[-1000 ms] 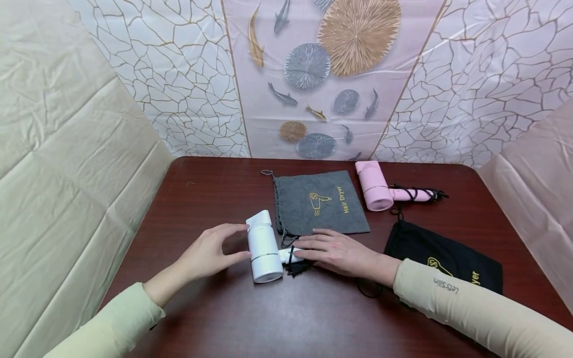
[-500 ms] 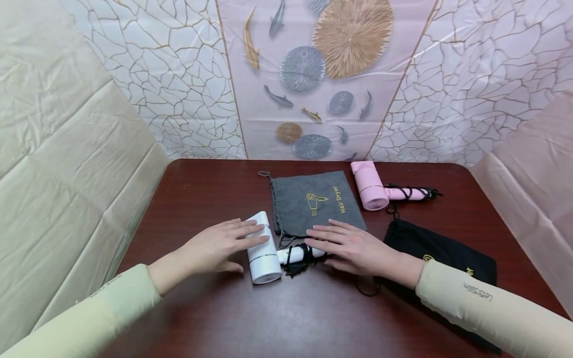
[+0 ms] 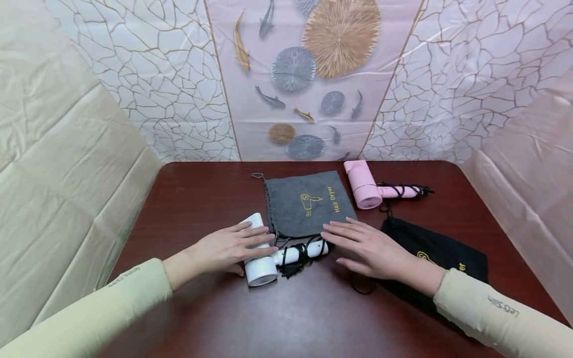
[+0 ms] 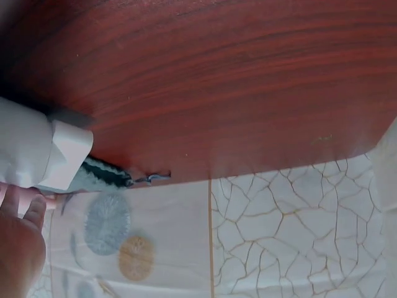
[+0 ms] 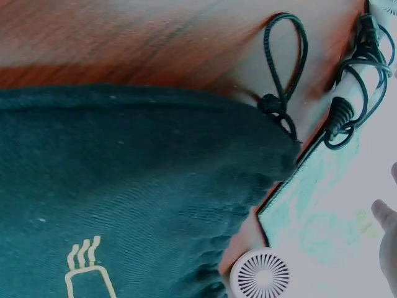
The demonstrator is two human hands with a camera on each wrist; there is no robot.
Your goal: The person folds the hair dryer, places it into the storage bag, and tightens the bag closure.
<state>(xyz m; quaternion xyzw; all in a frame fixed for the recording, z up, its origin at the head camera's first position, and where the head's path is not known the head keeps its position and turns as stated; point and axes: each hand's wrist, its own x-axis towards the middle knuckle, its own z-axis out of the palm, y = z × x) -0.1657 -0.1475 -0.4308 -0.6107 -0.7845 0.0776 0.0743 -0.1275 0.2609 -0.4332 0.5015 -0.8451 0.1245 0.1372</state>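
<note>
A white hair dryer (image 3: 261, 273) lies on the table, its handle (image 3: 293, 254) pointing right and wrapped in black cord. Across its barrel, in the head view, extend the fairly straight fingers of my left hand (image 3: 228, 248), with the thumb at the barrel's left side. My right hand (image 3: 371, 248) is spread near the handle's end, holding nothing. Behind the white dryer, a grey drawstring bag (image 3: 286, 209) lies flat, marked "Hair Dryer" in yellow. In the right wrist view, the cord-wrapped handle (image 5: 350, 93) shows at the upper right, and my right fingertips (image 5: 384, 214) at the edge.
A pink hair dryer (image 3: 363, 184) with a cord-wrapped handle lies at the back right. Nearer, a black drawstring bag (image 3: 438, 248) lies partly under my right forearm. Patterned cloth walls (image 3: 179, 74) rise behind and beside the dark red table (image 3: 286, 323).
My right hand has left the white dryer's handle and moved right, exposing more of it. My left hand has gone from the barrel's side to over it. The view has shifted slightly.
</note>
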